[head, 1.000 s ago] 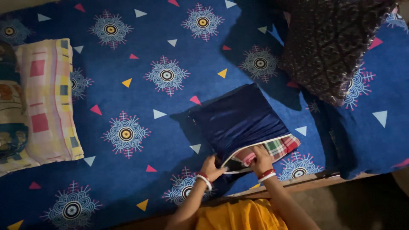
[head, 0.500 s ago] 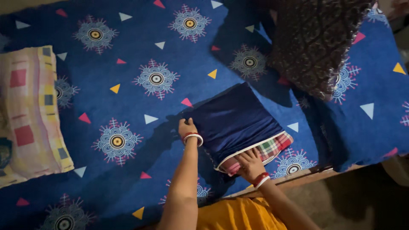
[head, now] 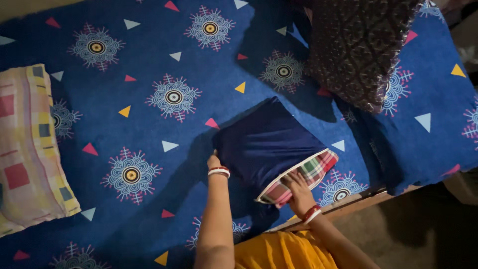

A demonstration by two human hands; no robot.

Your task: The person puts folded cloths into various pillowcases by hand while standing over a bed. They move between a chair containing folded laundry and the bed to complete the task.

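Note:
A pillow in a dark blue satin cover point(head: 271, 142) lies on the blue patterned bedsheet point(head: 149, 60) near the bed's front edge. Its red, green and white checked inner pillow point(head: 311, 172) sticks out of the cover's white-piped open end. My left hand point(head: 215, 162) grips the cover's left side, fingers tucked against the fabric. My right hand point(head: 298, 187) presses flat on the exposed checked end at the opening. Both wrists wear red and white bangles.
A dark patterned cushion point(head: 358, 47) lies at the upper right. A pale checked pillow point(head: 27, 149) rests at the left edge. The bed's wooden front rail point(head: 343, 209) runs below the pillow, with my yellow garment point(head: 284, 251) beneath.
My left hand left the cover's opening and moved up to its left side. The right hand stayed at the checked end, which has slid a little further into the cover. The view shifted slightly.

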